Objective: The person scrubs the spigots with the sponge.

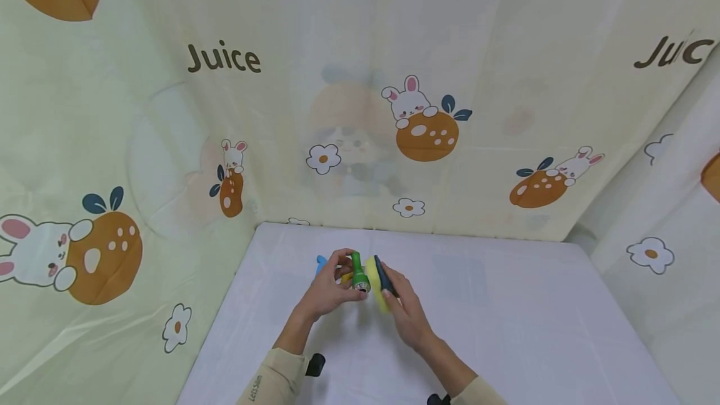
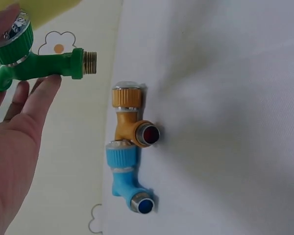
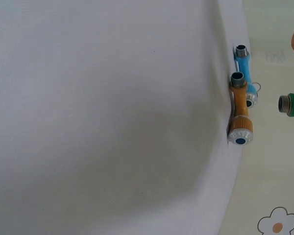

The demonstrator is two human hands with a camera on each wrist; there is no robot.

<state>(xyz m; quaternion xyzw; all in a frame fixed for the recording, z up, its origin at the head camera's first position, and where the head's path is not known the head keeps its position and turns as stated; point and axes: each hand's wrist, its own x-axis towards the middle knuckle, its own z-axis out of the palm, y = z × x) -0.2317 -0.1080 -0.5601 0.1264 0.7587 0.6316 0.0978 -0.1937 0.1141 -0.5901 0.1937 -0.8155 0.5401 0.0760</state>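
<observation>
My left hand (image 1: 325,292) holds a green water tap (image 1: 358,272) above the table, its thumb on the round handle and fingers under the body. In the left wrist view the green tap (image 2: 49,66) shows its threaded brass end pointing right. My right hand (image 1: 410,317) grips a sponge (image 1: 372,277), yellow with a dark scouring side. Its yellow face is turned to the tap, close by it; whether they touch I cannot tell. Beyond the left hand, an orange tap (image 2: 126,122) and a blue tap (image 2: 122,164) lie side by side on the table.
A white cloth covers the table (image 1: 506,317). Printed curtains (image 1: 337,111) with rabbits, oranges and flowers hang behind it and along both sides. Dark wrist-worn pieces (image 1: 316,364) sit by the sleeves.
</observation>
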